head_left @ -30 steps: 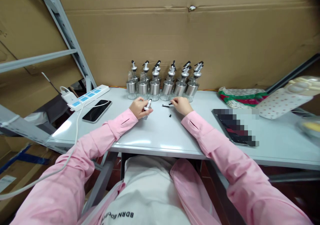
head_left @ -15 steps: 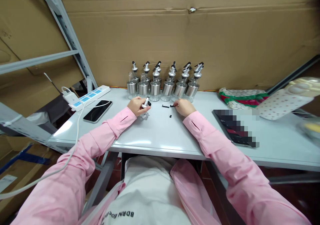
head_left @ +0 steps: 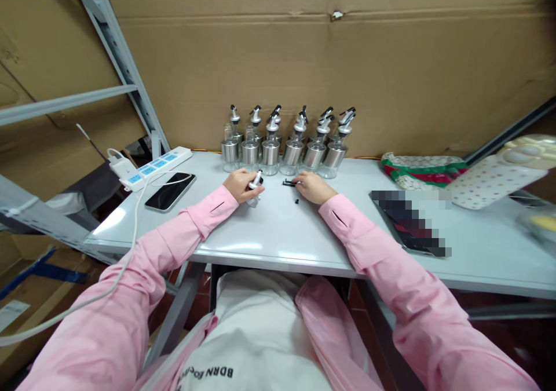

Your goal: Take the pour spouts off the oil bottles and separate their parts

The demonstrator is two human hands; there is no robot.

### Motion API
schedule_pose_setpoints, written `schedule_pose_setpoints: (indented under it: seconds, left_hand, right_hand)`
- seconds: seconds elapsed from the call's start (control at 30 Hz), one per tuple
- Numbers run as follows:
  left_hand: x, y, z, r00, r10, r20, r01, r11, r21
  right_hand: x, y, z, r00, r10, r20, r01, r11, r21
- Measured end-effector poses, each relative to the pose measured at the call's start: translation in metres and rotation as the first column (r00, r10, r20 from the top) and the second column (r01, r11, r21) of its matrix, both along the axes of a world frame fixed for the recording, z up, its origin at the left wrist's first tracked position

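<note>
My left hand [head_left: 240, 185] is closed round a silver bottle pourer [head_left: 256, 180] with a black part at its top, held just over the table. Below that pourer, something clear and pale [head_left: 252, 201] shows, too small to make out. My right hand [head_left: 317, 188] rests on the tabletop, its fingertips pinched on the end of a thin black lever [head_left: 292, 185]. A second thin black piece lies right against it, and a tiny black bit [head_left: 296, 201] sits nearer to me. Behind both hands stand several glass oil bottles [head_left: 270, 153] with steel sleeves, most fitted with pourers.
On the left lie a phone [head_left: 170, 192] and a white power strip [head_left: 160, 165] with a cable trailing over my left arm. A dark flat package [head_left: 403, 223], partly blurred out, and a patterned pouch [head_left: 421, 171] are at right. Cardboard [head_left: 278, 61] backs the table.
My right hand has slid a little left, bringing its black lever beside the other black piece. My left hand keeps the pourer, now turned slightly more upright.
</note>
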State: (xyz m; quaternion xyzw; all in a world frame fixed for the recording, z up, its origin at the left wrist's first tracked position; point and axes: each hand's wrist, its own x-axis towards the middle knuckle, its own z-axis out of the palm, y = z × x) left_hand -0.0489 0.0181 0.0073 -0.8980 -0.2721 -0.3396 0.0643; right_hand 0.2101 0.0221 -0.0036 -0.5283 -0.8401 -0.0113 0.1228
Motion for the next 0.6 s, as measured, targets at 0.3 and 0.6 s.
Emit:
schedule_pose_setpoints:
  seconds: [0.3, 0.6]
  left_hand:
    - [0.001, 0.000, -0.002, 0.999, 0.008, -0.031, -0.008, 1.000, 0.002]
    - [0.006, 0.001, -0.009, 0.994, -0.004, -0.105, 0.007, 1.000, 0.029]
  right_hand:
    - [0.006, 0.006, -0.004, 0.982, 0.186, -0.033, -0.184, 0.982, 0.044]
    - [-0.022, -0.027, 0.023, 0.855, 0.401, -0.327, -0.234, 0.863, 0.447]
